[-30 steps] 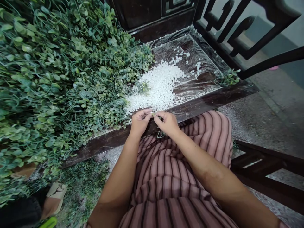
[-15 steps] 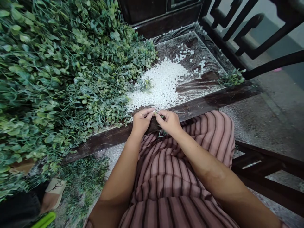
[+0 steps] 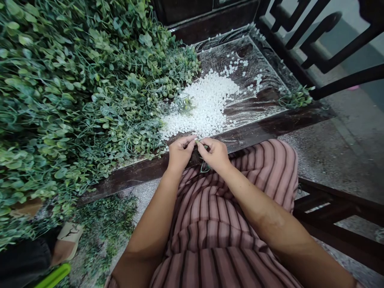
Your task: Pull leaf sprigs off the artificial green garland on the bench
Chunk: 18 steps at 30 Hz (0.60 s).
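Observation:
Over the front edge of the dark wooden bench, both hands meet fingertip to fingertip. My right hand (image 3: pixel 215 153) is closed in a pinch on an artificial green sprig (image 3: pixel 205 167), whose thin stem hangs below the fingers. Thumb and forefinger of my left hand (image 3: pixel 181 152) are pinched at the sprig's tip; whatever small thing they hold is too small to make out. Just beyond the fingers spreads a pile of small white plastic beads (image 3: pixel 207 102). A loose leafy sprig (image 3: pixel 186 105) lies on the pile.
A large heap of artificial greenery (image 3: pixel 90 88) covers the left of the bench (image 3: pixel 258 130). Another small sprig (image 3: pixel 297 97) sits at its right corner. Dark lattice armrest (image 3: pixel 321 52) stands at right. At lower left are another person's foot in a slide sandal (image 3: pixel 67 242) and more greenery on the floor.
Both hands stay together in nearly the same place, with the fingertips shifted only slightly at the sprig's tip. The whole view has moved a little.

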Available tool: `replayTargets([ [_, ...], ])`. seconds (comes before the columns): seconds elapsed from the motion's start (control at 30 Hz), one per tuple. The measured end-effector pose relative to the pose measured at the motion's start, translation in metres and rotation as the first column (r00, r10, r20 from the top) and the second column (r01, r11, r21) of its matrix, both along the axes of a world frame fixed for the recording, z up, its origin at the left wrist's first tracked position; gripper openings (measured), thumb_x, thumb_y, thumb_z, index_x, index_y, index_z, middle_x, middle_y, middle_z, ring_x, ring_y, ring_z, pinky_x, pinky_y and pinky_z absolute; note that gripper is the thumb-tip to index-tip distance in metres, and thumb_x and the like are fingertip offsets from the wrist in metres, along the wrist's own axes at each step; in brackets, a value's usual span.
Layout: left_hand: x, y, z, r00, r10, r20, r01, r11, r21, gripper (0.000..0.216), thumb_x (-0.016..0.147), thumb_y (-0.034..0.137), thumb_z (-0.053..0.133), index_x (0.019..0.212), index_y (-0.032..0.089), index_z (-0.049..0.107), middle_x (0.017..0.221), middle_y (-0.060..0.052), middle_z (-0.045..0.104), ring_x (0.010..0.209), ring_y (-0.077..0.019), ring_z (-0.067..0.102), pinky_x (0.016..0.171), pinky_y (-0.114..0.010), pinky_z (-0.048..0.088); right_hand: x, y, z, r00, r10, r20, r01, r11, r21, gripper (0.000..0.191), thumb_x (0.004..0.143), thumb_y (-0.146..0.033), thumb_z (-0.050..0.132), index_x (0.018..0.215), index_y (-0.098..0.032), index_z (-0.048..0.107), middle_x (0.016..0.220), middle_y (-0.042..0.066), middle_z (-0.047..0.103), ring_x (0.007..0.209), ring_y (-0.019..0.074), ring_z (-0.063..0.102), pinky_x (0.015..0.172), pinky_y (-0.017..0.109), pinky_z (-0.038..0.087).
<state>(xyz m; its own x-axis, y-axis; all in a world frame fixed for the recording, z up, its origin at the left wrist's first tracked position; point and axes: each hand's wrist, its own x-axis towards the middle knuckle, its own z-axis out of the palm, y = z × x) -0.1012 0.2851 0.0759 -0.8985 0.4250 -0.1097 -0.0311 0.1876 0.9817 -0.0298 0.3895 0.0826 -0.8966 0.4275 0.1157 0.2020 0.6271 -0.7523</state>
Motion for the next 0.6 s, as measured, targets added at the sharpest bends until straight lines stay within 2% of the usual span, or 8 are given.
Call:
replayTargets([
  [0.27, 0.0032, -0.0034, -0.0035, 0.993, -0.017, -0.118, 0.016, 1.000, -0.008, 0.020, 0.072, 0.022, 0.059, 0.088, 0.018, 0.071, 0.092, -0.005, 0.071, 0.087, -0.0159, 0.064, 0.088, -0.031, 0.049, 0.0000, -0.0015, -0.0019, 1.000, -0.017, -0.012, 0.017, 0.999, 0.046, 0.025, 0.080, -0.030, 0.044, 0.060, -0.018, 0.054, 0.058, 0.001, 0.054, 0.058, 0.0130, 0.048, 0.058, 0.023, 0.034],
  [0.6, 0.0047, -0.0032, -0.0014, 0.992, -0.004, -0.128, 0.000, 1.000, -0.029, 0.019, 0.073, 0.023, 0.059, 0.087, 0.016, 0.071, 0.091, -0.007, 0.071, 0.086, -0.0162, 0.065, 0.086, -0.031, 0.050, 0.0008, -0.0037, -0.0055, 0.996, -0.031, -0.083, 0.039, 0.994, 0.101, 0.027, 0.081, -0.028, 0.043, 0.057, -0.018, 0.051, 0.058, 0.002, 0.054, 0.059, 0.0139, 0.049, 0.060, 0.025, 0.035],
])
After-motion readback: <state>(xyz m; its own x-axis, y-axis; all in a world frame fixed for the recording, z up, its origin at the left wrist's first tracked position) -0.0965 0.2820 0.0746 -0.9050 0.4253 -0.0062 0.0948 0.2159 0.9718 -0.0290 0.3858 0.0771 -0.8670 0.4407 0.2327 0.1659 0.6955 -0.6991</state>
